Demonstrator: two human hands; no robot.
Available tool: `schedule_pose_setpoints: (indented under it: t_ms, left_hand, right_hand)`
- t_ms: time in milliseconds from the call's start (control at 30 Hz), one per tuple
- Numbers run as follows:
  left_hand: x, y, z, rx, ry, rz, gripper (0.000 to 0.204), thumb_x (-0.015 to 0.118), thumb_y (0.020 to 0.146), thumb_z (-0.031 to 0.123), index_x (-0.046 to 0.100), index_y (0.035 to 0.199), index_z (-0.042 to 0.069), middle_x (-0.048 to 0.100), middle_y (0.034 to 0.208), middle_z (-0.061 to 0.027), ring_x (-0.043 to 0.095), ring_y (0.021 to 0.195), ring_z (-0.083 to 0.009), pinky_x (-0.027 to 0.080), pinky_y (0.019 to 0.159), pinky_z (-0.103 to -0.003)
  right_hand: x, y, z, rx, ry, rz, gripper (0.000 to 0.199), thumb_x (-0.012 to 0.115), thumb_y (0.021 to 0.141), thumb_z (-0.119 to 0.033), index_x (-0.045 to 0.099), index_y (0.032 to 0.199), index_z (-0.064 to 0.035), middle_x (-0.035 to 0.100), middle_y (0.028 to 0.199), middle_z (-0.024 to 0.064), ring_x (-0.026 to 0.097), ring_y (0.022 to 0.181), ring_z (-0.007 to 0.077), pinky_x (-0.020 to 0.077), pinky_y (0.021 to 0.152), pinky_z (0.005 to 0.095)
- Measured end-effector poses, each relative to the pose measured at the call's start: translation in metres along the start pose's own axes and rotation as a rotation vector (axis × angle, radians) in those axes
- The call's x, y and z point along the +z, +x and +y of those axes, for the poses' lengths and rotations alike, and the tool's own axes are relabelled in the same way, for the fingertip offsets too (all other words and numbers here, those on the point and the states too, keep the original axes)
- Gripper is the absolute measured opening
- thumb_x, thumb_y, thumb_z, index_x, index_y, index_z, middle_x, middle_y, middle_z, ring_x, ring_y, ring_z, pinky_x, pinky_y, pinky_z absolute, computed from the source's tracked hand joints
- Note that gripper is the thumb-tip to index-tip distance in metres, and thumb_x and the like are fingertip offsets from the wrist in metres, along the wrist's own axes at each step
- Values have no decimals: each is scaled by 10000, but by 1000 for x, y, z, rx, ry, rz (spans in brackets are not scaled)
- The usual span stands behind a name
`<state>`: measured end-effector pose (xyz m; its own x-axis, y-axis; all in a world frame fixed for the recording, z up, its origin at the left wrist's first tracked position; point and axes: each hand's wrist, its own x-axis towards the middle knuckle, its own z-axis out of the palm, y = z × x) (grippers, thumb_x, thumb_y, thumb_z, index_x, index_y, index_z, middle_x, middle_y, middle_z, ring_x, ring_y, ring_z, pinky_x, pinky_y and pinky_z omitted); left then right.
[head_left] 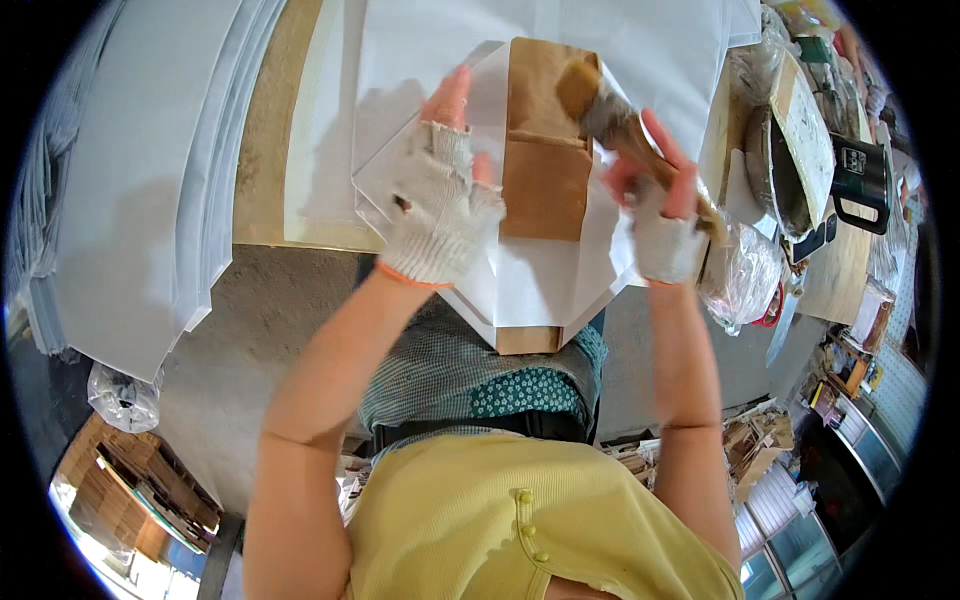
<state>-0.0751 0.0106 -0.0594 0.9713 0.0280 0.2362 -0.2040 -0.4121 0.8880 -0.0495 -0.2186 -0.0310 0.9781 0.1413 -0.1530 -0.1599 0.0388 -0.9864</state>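
Note:
A white paper piece with folded, angled edges [535, 285] lies in front of me, its near end overhanging the table edge. Brown paper [547, 195] shows down its middle, with a crease across it and another brown strip at the near end. My right hand [665, 225], in a fingerless white knit glove, grips a brush [607, 118] by its handle. The bristles, blurred by motion, are over the brown paper's upper right. My left hand [435, 205], gloved alike, rests on the white paper's left side, fingers stretched out and holding nothing.
Stacked white sheets [130, 170] hang over the table on the left. More white paper [430, 40] lies beneath and beyond the folded piece. To the right are a round pan [775, 170] partly covered by a board, a black mug [862, 185], clear plastic [745, 275] and a blade [782, 330].

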Motion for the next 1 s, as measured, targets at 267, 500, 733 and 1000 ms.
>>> schedule_pose_setpoints:
  t_ms: [267, 500, 733, 1000]
  left_hand:
    - [-10, 32, -38, 271, 622, -89, 734, 560, 811, 28, 345, 1507, 115, 479, 1459, -121, 459, 1351, -295, 306, 1173, -412]
    - [3, 50, -55, 300, 690, -58, 632, 567, 884, 193, 395, 1490, 139, 471, 1469, -110, 431, 1373, -250, 301, 1174, -399]
    - [-1, 46, -67, 311, 609, -29, 496, 552, 912, 109, 435, 1392, 61, 457, 1475, -110, 449, 1358, -284, 320, 1160, -423]
    - [0, 51, -56, 358, 679, -66, 412, 533, 907, 102, 480, 1312, 47, 437, 1487, -91, 432, 1369, -264, 309, 1167, -401]
  right_hand:
    - [17, -7, -43, -585, -883, -548, 236, 749, 767, -142, 722, 1001, -141, 624, 757, 28, 600, 650, 213, 497, 573, 329]
    - [8, -36, -21, -763, -929, -755, 514, 780, 686, -99, 641, 1178, -150, 645, 837, 7, 594, 680, 196, 475, 563, 322]
    - [-21, -30, -67, -574, -773, -607, 207, 784, 735, -86, 706, 927, -102, 618, 682, 17, 582, 563, 196, 463, 513, 307]
    - [-13, -70, -29, -670, -1028, -660, 247, 788, 669, -140, 629, 856, -112, 601, 725, 6, 589, 634, 196, 457, 480, 307]
